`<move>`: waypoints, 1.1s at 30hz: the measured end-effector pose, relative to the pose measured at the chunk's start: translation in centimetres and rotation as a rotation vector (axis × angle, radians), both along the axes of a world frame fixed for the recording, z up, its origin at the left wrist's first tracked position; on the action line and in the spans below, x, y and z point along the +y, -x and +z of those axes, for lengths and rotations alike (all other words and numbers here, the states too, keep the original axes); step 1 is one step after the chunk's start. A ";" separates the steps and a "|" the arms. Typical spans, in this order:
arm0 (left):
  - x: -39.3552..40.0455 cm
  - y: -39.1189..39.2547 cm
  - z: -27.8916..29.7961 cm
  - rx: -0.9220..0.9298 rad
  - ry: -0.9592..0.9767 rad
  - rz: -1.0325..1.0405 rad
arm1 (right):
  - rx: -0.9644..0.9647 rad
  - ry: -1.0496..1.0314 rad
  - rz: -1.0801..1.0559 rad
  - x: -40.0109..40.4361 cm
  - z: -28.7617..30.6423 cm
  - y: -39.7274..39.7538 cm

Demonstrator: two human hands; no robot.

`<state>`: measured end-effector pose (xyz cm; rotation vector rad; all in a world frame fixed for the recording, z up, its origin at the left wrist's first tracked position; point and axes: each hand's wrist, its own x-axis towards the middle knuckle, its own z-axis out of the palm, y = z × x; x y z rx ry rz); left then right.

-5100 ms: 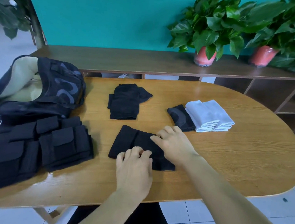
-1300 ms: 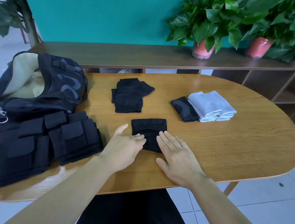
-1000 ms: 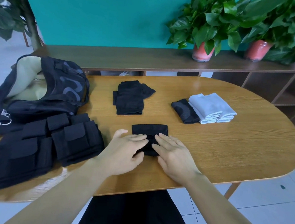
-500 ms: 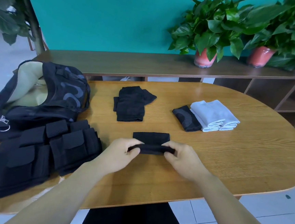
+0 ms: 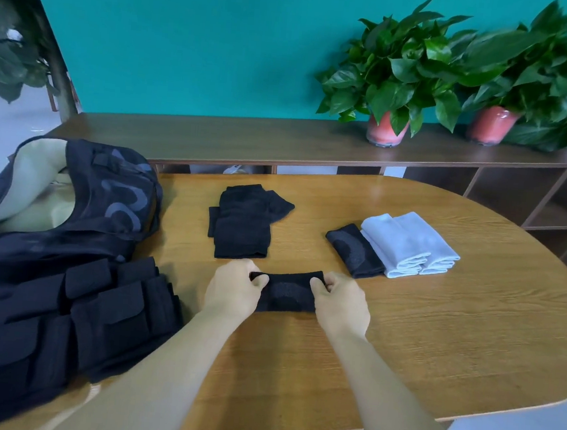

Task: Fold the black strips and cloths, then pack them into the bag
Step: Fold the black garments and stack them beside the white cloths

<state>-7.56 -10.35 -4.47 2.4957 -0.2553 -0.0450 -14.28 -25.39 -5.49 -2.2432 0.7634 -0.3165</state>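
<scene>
Both hands point(image 5: 287, 295) pinch the black cloth point(image 5: 287, 292) ends — table point(image 5: 436, 331) edge near.

bag point(image 5: 81, 197) at table's point(image 5: 436, 331) left, pouched strips point(image 5: 77, 317) before it, folded cloths point(image 5: 243, 221) centre, towels point(image 5: 410, 243) right

One head-worn view looks forward and down, close over the table point(image 5: 401, 345).
</scene>
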 end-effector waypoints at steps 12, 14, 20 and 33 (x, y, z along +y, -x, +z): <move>0.1 -0.4 -1.2 -0.114 -0.148 0.024 | 0.077 0.174 -0.053 -0.5 -0.7 -0.8; 0.3 -0.1 -0.9 -0.126 -0.148 0.032 | 0.050 0.148 -0.084 -0.7 -0.6 -0.7; 1.3 1.9 0.4 -0.286 -0.089 0.070 | -0.177 0.269 -0.055 -0.5 0.0 1.0; 0.5 4.1 -1.4 -0.150 -0.328 -0.206 | 0.193 0.519 0.643 0.5 -1.0 2.1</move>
